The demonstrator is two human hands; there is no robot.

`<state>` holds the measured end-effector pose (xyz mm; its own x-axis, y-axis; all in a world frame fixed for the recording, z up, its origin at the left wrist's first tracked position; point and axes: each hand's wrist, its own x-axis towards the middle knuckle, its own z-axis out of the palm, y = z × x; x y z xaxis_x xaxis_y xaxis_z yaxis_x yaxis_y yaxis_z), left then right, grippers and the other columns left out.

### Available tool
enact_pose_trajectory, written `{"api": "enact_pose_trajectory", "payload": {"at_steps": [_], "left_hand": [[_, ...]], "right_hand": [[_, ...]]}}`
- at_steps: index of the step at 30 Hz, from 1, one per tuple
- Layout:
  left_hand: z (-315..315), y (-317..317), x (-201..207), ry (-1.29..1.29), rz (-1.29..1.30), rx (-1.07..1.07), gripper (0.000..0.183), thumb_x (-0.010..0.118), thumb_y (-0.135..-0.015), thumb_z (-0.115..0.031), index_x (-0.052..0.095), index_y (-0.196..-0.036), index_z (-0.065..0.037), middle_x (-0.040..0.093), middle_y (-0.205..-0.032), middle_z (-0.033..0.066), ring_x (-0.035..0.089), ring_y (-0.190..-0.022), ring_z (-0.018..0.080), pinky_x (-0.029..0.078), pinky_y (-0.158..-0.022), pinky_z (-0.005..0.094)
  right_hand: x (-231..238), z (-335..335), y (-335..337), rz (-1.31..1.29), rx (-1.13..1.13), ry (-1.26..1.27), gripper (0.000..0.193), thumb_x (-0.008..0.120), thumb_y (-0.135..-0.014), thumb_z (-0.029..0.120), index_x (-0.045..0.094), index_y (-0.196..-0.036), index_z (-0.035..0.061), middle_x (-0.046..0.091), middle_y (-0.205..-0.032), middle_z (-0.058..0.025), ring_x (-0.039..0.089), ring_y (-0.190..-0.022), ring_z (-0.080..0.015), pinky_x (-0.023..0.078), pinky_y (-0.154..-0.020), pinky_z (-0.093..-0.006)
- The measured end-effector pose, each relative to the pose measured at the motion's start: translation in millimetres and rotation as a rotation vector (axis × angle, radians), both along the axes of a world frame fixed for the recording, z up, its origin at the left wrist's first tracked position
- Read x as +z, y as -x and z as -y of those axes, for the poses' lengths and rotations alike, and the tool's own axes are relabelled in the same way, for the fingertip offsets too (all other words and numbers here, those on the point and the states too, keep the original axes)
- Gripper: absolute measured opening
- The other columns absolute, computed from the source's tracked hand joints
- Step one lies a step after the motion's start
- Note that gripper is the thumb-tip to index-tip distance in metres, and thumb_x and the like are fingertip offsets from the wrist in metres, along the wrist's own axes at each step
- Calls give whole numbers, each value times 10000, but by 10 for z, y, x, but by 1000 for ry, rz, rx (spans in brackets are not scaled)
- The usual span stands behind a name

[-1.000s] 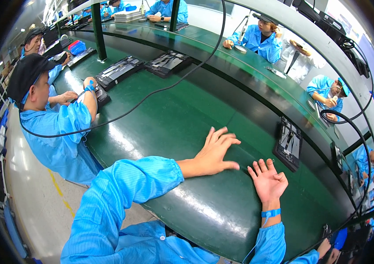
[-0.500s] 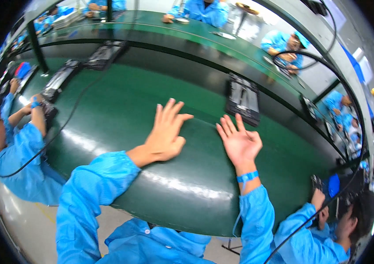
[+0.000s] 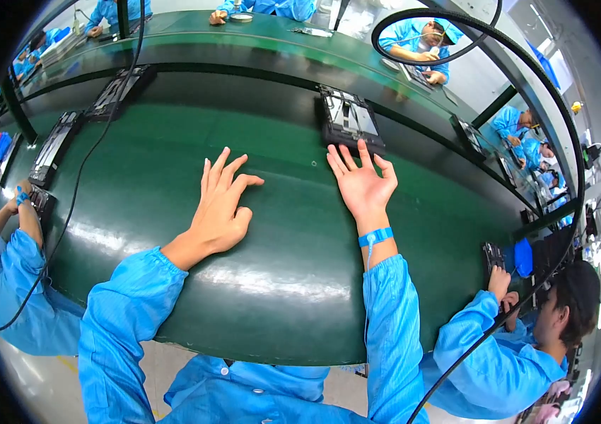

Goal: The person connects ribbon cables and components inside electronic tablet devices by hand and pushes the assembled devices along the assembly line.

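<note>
My left hand (image 3: 220, 205) is held over the green tabletop (image 3: 272, 247), back up, fingers spread and holding nothing. To its right, my right hand (image 3: 365, 189) is turned palm up with its fingers apart, also bare of anything. A blue wrist strap (image 3: 375, 237) with a thin cord circles my right wrist. Just beyond those right fingertips lies a flat black device with silver panels (image 3: 350, 116), perhaps an opened electronic unit. The fingertips overlap its near edge in the picture; whether they touch, I cannot tell.
Similar black units (image 3: 54, 148) lie along the far left of the table. A black cable (image 3: 87, 162) hangs at the left, a thicker looped one (image 3: 578, 141) at the right. A co-worker (image 3: 505, 339) sits close on my right, another (image 3: 25, 283) on my left.
The whole view has shifted, so the table and devices appear farther left and higher. My hands are slightly wider apart; both stay open.
</note>
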<state>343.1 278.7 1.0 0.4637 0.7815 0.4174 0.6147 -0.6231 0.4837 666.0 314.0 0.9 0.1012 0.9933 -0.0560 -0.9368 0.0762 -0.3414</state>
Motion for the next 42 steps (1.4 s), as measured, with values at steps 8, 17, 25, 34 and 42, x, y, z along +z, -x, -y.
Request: {"api": "enact_pose_trajectory", "payload": {"at_steps": [8,17,25,34,42], "left_hand": [[-39,-9,-18,-8,-17,-1,502,604,-775,-59,733,-1258,-97,420,-1690,262,140,-1695,505,75,-1382,679],[-3,-34,-24,-12,-30,41,485,623,-775,-22,758,-1235,-92,439,-1684,269,159,-1690,511,110,-1377,674],[2,-34,-50,-12,-27,36,467,632,-790,-30,758,-1235,-93,453,-1674,268,178,-1685,510,135,-1373,671],[-14,-47,-71,-28,-58,56,512,633,-789,-5,758,-1272,-118,479,-1676,215,219,-1687,470,240,-1343,613],[-8,-42,-56,20,-51,46,518,627,-798,-2,747,-1290,-110,503,-1657,201,241,-1679,464,272,-1334,596]], "right_hand": [[-1,-90,-177,-39,-42,-29,703,654,-930,278,557,-1584,39,355,-1618,-238,358,-1598,-533,279,-1369,-595],[38,15,-82,72,-27,-105,847,651,-925,244,405,-1721,89,108,-1819,-188,319,-1600,-601,337,-1336,-651],[153,17,20,-91,-156,6,648,713,-929,221,459,-1490,18,131,-1761,-210,267,-1607,-640,317,-1325,-716],[273,1,-58,-184,-161,-3,992,697,-923,207,135,-1730,75,227,-1785,-271,314,-1636,-567,258,-1369,-653],[158,-41,-83,-193,-187,73,1117,655,-932,188,-65,-1781,88,354,-1787,-261,350,-1655,-470,261,-1377,-615]]}}
